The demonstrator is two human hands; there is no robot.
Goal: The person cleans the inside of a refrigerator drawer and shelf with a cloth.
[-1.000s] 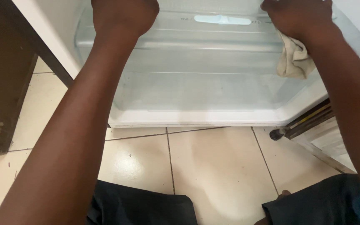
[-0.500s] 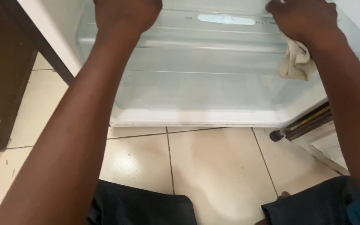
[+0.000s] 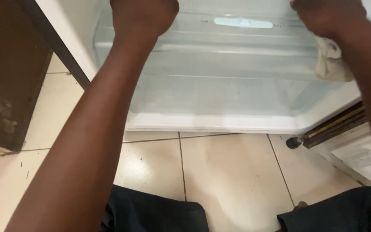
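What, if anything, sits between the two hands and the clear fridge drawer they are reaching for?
Nothing visible on the left: the left hand is closed on the top edge of the clear drawer. On the right, a pale cloth hangs under the right hand, bunched between it and the drawer's right end.

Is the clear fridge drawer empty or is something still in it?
Empty: the clear drawer shows only its bare bottom; the cloth hangs from the right hand.

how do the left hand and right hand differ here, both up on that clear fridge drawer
The left hand grips the clear drawer bare; the right hand has a pale cloth hanging beneath it. The left hand sits at the drawer's left end, the right hand at its right end. Both are closed at its top edge.
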